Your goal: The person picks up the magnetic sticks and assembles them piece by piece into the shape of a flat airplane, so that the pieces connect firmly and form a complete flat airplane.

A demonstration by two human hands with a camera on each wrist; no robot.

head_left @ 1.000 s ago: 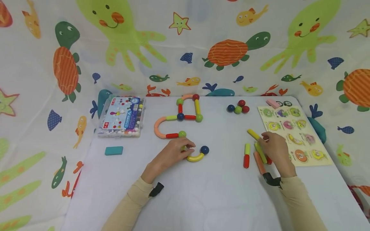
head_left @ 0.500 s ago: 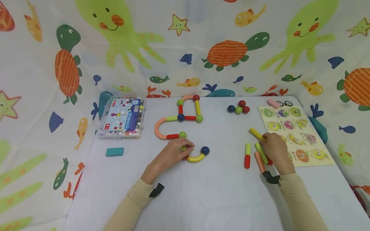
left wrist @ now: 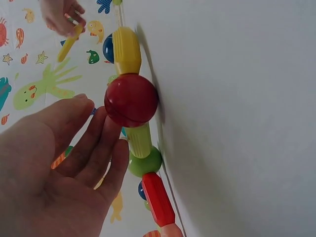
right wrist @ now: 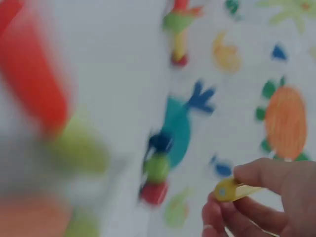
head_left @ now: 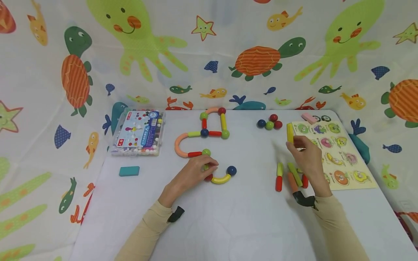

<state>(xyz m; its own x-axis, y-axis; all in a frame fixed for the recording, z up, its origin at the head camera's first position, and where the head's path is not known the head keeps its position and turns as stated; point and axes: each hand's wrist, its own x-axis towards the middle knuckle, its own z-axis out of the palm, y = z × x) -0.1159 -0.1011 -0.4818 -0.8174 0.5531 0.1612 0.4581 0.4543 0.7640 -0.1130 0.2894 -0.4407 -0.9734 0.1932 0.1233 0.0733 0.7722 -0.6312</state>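
Observation:
My left hand (head_left: pixel 197 170) rests beside a magnetic rod-and-ball chain, its relaxed fingers next to a light green rod (left wrist: pixel 139 140) and a red ball (left wrist: pixel 131 100). Thumb and fingers lie on one side of the chain in the left wrist view. From the red ball a curved yellow rod (head_left: pixel 221 179) leads to a dark blue ball (head_left: pixel 231 170). Above that, a green ball (head_left: pixel 206 152) joins a red rod (head_left: pixel 195 154). My right hand (head_left: pixel 308 156) pinches a straight yellow rod (head_left: pixel 290 133), raised above the loose rods; its end faces the right wrist view.
Loose rods, including a green one (head_left: pixel 295 174) and a red one (head_left: pixel 278 183), lie below the right hand. Several balls (head_left: pixel 269 125) sit farther back. A fruit puzzle board (head_left: pixel 334 152) is at right, a bead box (head_left: pixel 138 132) and teal block (head_left: pixel 129 171) at left.
My right hand has lifted the yellow rod off the rod pile and tipped it from slanted to nearly upright. The left hand has stayed almost still beside the chain.

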